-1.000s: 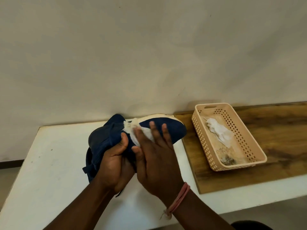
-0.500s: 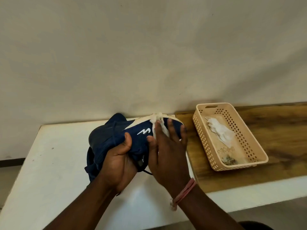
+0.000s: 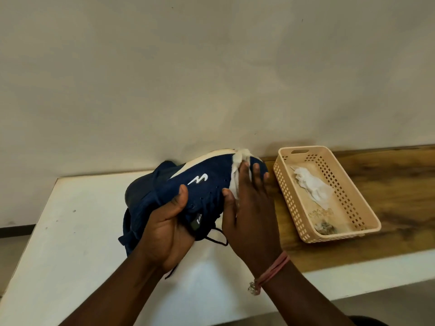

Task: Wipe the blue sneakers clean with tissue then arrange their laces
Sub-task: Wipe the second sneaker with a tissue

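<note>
I see the L hand [image 3: 168, 228] gripping a blue sneaker [image 3: 200, 184] at its collar, thumb on the side, held on its side above the white tabletop [image 3: 70, 231]. R hand [image 3: 250, 212], fingers straight, presses a white tissue [image 3: 236, 175] onto the toe end. 2nd sneaker [image 3: 131, 220] lies under/behind the first, w/ a dark lace [image 3: 217, 241] trailing below. To the right, a beige basket [image 3: 329, 238] w/ a used tissue [image 3: 310, 187] sits on a wood board [image 3: 400, 184].

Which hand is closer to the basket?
Right. The right hand presses tissue on the sneaker's toe, just beside the basket; the left hand grips the sneaker farther away.
</note>
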